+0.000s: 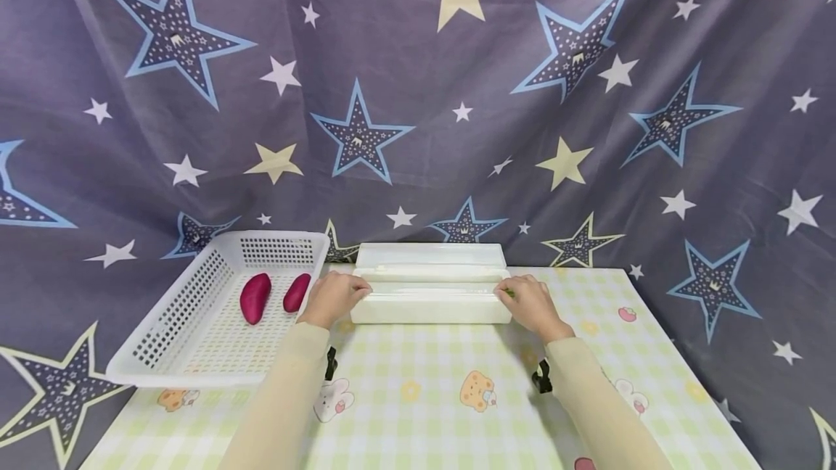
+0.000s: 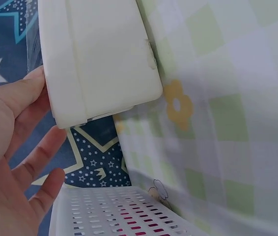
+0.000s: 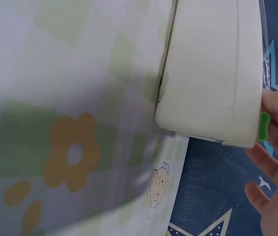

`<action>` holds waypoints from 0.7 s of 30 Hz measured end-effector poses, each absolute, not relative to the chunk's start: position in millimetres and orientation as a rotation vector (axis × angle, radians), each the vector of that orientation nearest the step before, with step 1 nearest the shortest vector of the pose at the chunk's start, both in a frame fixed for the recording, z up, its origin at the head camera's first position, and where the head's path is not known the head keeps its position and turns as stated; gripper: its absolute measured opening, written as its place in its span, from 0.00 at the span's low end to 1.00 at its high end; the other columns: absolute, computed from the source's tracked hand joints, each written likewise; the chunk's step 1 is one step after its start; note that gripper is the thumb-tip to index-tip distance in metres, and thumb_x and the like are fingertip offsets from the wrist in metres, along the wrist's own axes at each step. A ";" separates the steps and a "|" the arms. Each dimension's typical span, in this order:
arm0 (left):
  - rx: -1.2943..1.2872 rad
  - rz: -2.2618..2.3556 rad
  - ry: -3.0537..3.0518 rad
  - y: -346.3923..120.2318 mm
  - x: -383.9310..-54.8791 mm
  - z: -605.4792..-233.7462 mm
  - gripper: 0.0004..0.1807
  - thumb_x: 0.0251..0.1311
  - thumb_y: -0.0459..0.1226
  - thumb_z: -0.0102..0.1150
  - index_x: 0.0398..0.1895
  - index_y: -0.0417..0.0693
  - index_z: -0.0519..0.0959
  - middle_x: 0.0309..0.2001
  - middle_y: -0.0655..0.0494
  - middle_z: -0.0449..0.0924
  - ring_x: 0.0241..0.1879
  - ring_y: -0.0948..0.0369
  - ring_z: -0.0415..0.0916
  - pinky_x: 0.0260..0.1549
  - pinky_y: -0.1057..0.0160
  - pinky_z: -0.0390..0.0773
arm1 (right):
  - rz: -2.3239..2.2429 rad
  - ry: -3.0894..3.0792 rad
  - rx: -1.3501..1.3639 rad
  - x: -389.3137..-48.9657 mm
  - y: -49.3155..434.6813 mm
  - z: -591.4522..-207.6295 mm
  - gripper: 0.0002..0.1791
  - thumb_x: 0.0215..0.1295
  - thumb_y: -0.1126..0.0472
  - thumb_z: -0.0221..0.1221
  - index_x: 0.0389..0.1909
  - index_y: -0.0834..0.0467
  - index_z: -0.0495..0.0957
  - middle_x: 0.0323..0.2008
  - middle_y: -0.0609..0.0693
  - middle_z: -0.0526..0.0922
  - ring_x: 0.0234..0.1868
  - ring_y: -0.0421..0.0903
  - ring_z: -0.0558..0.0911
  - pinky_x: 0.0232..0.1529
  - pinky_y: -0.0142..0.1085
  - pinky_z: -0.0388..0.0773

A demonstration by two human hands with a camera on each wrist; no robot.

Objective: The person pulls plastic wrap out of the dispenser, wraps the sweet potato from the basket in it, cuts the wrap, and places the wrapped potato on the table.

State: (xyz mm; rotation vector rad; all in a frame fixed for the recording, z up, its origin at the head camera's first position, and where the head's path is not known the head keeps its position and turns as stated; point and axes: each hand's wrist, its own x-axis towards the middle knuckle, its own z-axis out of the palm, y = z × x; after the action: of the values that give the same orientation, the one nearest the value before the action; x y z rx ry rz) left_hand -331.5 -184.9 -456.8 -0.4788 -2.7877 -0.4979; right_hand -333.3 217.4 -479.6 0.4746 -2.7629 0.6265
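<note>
A white cling film dispenser (image 1: 431,310) lies lengthwise across the table, its lid (image 1: 431,255) raised at the back and a pale roll (image 1: 431,274) inside. At its left front corner my left hand (image 1: 331,299) pinches the clear film (image 2: 32,42) between thumb and index finger, the other fingers spread. My right hand (image 1: 530,302) does likewise at the right corner, thumb and index finger on the film edge (image 3: 266,71). Beside those right fingers a green slider (image 3: 264,126) sits on the dispenser's edge. The film between the hands is transparent and hard to make out.
To the left stands a white perforated basket (image 1: 176,325) with two magenta sweet-potato-shaped pieces (image 1: 255,298) inside. A checked cloth (image 1: 431,426) covers the table. Close behind the dispenser hangs a star-patterned curtain (image 1: 418,187).
</note>
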 end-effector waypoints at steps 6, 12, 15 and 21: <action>-0.492 -0.507 -2.738 -185.4 -334.1 -460.8 0.06 0.64 0.43 0.66 0.38 0.56 0.90 0.36 0.60 0.88 0.39 0.54 0.84 0.41 0.48 0.80 | 0.623 -2.750 0.487 -332.3 217.1 -479.0 0.07 0.73 0.55 0.60 0.42 0.51 0.85 0.47 0.50 0.86 0.51 0.54 0.78 0.51 0.53 0.70; -0.508 -0.524 -2.719 -186.0 -335.1 -463.1 0.07 0.64 0.42 0.66 0.39 0.54 0.90 0.38 0.58 0.88 0.40 0.53 0.84 0.42 0.49 0.80 | 0.640 -2.769 0.493 -331.8 217.4 -479.1 0.08 0.74 0.54 0.58 0.43 0.50 0.85 0.49 0.51 0.86 0.53 0.54 0.77 0.52 0.53 0.70; -0.518 -0.573 -2.704 -186.0 -336.9 -463.6 0.06 0.65 0.40 0.66 0.39 0.51 0.90 0.37 0.56 0.88 0.41 0.52 0.84 0.43 0.50 0.81 | 0.666 -2.755 0.488 -333.7 218.1 -479.2 0.08 0.74 0.54 0.58 0.41 0.50 0.84 0.48 0.51 0.86 0.52 0.54 0.77 0.52 0.53 0.69; -0.599 -0.664 -2.643 -186.0 -339.9 -464.7 0.05 0.64 0.33 0.65 0.38 0.42 0.89 0.35 0.50 0.88 0.37 0.53 0.85 0.39 0.52 0.83 | 0.686 -2.714 0.489 -334.6 219.6 -479.3 0.06 0.73 0.56 0.59 0.40 0.51 0.85 0.40 0.47 0.87 0.46 0.51 0.77 0.50 0.52 0.69</action>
State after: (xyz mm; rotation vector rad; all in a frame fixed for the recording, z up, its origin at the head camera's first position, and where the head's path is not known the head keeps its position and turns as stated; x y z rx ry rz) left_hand -339.9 -186.0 -464.7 -0.5993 -2.6430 -0.6641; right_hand -334.6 219.6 -479.3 0.4890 -2.7139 0.6861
